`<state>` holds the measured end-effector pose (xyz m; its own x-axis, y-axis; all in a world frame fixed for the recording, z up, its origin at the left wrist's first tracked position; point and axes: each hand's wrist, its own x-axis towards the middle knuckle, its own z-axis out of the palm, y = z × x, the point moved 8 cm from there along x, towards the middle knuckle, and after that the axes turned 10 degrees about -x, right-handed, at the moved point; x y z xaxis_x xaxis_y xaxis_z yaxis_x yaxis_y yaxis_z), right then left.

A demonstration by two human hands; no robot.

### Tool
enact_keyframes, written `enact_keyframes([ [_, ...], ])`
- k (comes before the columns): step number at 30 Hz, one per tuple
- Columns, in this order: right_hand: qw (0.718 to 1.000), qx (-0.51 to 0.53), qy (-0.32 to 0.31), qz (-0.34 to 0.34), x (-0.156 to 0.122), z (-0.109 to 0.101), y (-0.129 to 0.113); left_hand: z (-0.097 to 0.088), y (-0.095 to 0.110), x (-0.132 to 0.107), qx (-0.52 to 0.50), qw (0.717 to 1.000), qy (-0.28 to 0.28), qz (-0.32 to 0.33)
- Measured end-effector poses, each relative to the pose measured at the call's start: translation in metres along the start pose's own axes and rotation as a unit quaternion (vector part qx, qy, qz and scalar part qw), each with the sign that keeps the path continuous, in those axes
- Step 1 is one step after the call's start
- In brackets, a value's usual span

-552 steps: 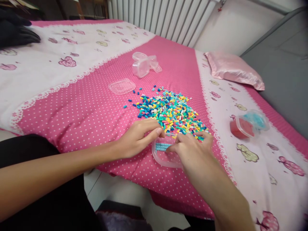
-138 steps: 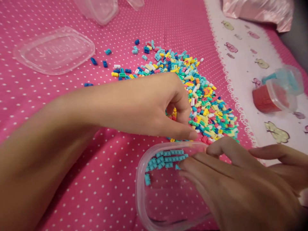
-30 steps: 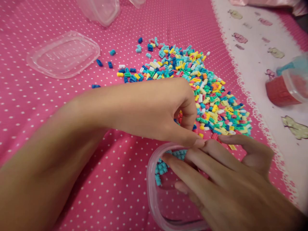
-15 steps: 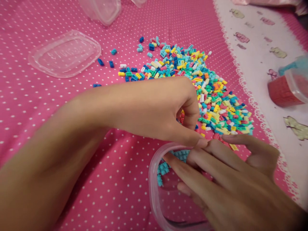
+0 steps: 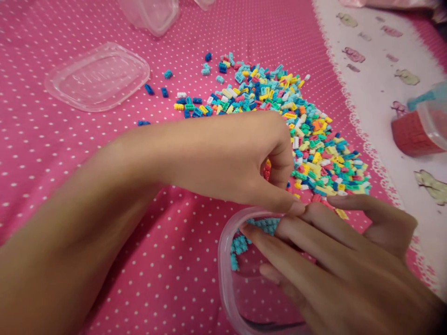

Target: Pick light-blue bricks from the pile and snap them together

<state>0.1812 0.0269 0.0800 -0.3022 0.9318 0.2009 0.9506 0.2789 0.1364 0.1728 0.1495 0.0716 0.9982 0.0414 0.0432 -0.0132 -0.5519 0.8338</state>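
A clear plastic tub (image 5: 223, 274) sits on the pink dotted bedspread at the near edge, with light blue mini bricks (image 5: 240, 242) lined up inside it. My right hand (image 5: 335, 270) lies over the tub, fingers stretched out and pressing on the blue bricks. My left hand (image 5: 240, 158) curls just above the tub's far rim, thumb tip meeting the right fingertips; whether it holds a brick is hidden. Behind both hands spreads a heap of small multicoloured bricks (image 5: 300, 125).
A clear lid (image 5: 99, 77) lies at the upper left, with another clear tub (image 5: 150, 14) beyond it at the top edge. At the right edge stands a clear container of red bricks (image 5: 414, 135). A few loose blue bricks (image 5: 155, 88) lie beside the heap.
Over the last second both hands have stayed over the tub almost unmoved; the view has drifted slightly. Compared with 4.6 s ago, my right fingers cover more of the blue bricks.
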Motion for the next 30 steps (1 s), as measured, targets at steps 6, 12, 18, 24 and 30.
enact_keyframes([
  [6, 1.0, 0.01, 0.012, 0.009, 0.0017, -0.0017, -0.0001, 0.0004, -0.0009, -0.0003, -0.012, 1.0, -0.001, -0.003],
  [12, 1.0, 0.015, -0.001, 0.022, -0.0021, 0.0026, 0.0002, 0.0013, -0.0009, 0.0009, -0.015, 1.0, -0.014, -0.005],
  [18, 1.0, 0.014, 0.002, 0.027, 0.0009, 0.0011, 0.001, 0.0003, -0.0009, 0.0013, -0.018, 1.0, -0.004, 0.0],
  [24, 1.0, 0.013, 0.0, 0.019, -0.0001, 0.002, -0.0011, -0.0021, -0.0018, -0.0009, -0.054, 0.998, 0.023, -0.01],
  [30, 1.0, 0.008, -0.009, 0.021, -0.0004, -0.0003, -0.0004, 0.0007, -0.0043, 0.0024, -0.023, 1.0, -0.003, -0.02],
])
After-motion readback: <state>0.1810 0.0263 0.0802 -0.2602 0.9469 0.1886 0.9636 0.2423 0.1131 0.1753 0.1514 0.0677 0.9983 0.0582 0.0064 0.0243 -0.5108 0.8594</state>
